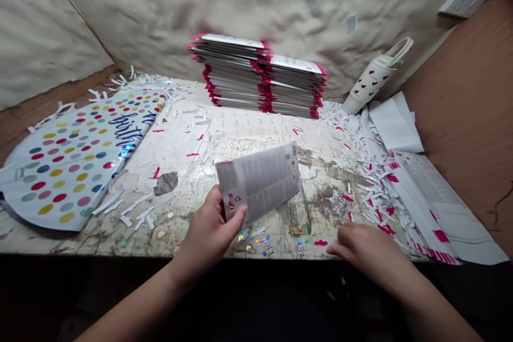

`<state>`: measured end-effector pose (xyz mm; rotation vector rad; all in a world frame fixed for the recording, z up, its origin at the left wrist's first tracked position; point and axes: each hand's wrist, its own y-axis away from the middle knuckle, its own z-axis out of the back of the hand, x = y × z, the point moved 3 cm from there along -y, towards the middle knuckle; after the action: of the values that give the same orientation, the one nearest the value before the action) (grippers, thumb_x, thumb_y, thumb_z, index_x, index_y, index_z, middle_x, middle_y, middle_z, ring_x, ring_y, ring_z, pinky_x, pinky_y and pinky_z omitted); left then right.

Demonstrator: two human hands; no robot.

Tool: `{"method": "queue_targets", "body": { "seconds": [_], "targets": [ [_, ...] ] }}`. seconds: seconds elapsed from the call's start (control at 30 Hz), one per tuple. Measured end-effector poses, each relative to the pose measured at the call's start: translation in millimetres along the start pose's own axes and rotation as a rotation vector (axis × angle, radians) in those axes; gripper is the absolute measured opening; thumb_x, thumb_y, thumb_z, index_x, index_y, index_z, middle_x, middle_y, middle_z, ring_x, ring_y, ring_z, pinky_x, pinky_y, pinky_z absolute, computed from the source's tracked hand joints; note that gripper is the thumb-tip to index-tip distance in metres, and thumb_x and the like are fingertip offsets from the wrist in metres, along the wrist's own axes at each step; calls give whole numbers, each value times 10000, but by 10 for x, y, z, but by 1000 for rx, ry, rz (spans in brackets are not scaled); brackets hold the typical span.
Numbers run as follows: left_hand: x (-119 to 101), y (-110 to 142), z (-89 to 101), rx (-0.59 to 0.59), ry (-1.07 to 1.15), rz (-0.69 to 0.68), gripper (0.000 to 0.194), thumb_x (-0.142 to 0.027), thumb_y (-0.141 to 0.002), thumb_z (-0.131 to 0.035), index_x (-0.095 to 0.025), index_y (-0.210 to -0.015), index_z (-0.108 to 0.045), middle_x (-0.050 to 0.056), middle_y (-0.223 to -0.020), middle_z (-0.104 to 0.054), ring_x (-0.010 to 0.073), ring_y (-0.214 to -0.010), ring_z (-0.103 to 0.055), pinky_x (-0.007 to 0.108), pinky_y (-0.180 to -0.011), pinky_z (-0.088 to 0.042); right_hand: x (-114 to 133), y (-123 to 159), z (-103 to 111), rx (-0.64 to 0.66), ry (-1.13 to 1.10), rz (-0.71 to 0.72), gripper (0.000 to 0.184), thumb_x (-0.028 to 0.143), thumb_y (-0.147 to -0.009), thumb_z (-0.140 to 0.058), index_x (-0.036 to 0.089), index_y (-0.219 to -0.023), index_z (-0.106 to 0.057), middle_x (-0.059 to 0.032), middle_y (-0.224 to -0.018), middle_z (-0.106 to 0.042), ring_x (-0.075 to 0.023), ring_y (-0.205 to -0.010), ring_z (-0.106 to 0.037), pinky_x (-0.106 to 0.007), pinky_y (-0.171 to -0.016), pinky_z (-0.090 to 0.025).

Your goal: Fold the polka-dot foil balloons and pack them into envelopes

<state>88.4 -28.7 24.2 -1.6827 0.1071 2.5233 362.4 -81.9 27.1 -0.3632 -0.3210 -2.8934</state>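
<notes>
My left hand (210, 232) grips the near left end of a folded printed cardboard packet (270, 181), thumb on its face. The packet is pale, with blurred small print, and stands tilted on its edge above the table. Near the table's front edge, my right hand (366, 248) is closed, its fingers curled in; whatever they may hold is hidden. A pink cut-out strip (320, 242) lies just left of it. Several shiny round confetti pieces (264, 246) are scattered below the packet.
Two stacks of pink-edged packets (236, 77) stand at the back. A dotted birthday foil balloon (76, 165) lies left. Flat printed cards (452, 203) are piled right, beside paper shreds (372, 187) and a white tumbler with hearts (368, 83). The worn table (240, 136) ends close in front.
</notes>
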Motion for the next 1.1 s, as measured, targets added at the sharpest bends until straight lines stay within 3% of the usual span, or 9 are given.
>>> {"method": "queue_targets", "body": {
  "seconds": [0.13,0.23,0.33,0.43,0.53,0.63,0.87,0.97,1.1],
  "targets": [
    [-743,-12,20,136,-547,-713,510,-122,-844,-438,-216,-1337,-346,18,-730,-679,184,-569,-625,298,-545,-503,70,92,521,-690,-192,157,694,337,-716,-698,240,-1337,-403,-99,-1364,-435,-306,-1234,-415,-468,-994,-377],
    [-1152,-28,47,184,-486,-1011,516,-76,-836,-459,-235,-1323,-395,31,-878,-695,170,-743,-652,278,-694,-521,253,-52,685,-729,-620,360,484,218,-723,-698,288,-1186,-574,-45,-1197,-600,-271,-1133,-528,-437,-965,-425],
    [-1186,-182,150,36,-213,-844,511,-172,-768,-643,-235,-1250,-486,50,-1029,-672,193,-936,-626,286,-840,-496,256,-301,656,-857,-1186,319,183,198,-767,-657,307,-909,-694,10,-836,-714,-206,-831,-666,-390,-814,-524],
    [-1037,-338,166,216,-200,-718,287,-189,-823,-563,-219,-1102,-622,39,-913,-703,187,-824,-659,268,-761,-526,158,-555,548,-909,-1480,244,269,325,-729,-697,293,-992,-658,-24,-931,-706,-229,-872,-661,-427,-824,-519],
    [-1079,-646,405,-94,-383,-783,301,-154,-831,-509,-250,-1079,-649,35,-1029,-686,208,-908,-647,301,-835,-499,0,-710,471,-847,-1420,177,458,398,-740,-670,259,-1161,-558,-92,-1091,-651,-255,-972,-625,-470,-889,-477],
    [-1278,-1313,708,-424,-637,-873,375,-158,-846,-450,-211,-1195,-577,53,-1248,-569,263,-1172,-492,410,-1023,-335,-176,-754,354,-819,-1335,27,402,359,-797,-609,261,-1178,-528,-88,-1014,-672,-226,-926,-638,-447,-881,-485],
    [-1201,-3273,816,-233,-1030,-630,394,-65,-778,-403,-106,-1125,-585,177,-1099,-621,312,-1096,-529,439,-930,-376,-248,-808,39,-596,-1205,-101,346,376,-769,-639,235,-1082,-595,-76,-871,-692,-214,-845,-659,-359,-790,-538],
    [-1095,-3549,798,-231,-985,-579,391,-42,-736,-442,-62,-1098,-588,202,-1063,-632,346,-1092,-522,487,-926,-358,-304,-907,12,-545,-1146,-113,323,386,-761,-645,210,-1031,-627,-101,-950,-685,-242,-904,-648,-393,-815,-528],
    [-1007,-3546,1044,-415,-726,-563,488,-106,-814,-448,-90,-1301,-416,132,-1419,-352,301,-1323,-230,456,-1085,-120,-285,-1234,206,-534,-1063,-55,327,398,-765,-636,190,-1018,-636,-109,-1021,-664,-241,-958,-622,-404,-854,-502]
  ]
}}
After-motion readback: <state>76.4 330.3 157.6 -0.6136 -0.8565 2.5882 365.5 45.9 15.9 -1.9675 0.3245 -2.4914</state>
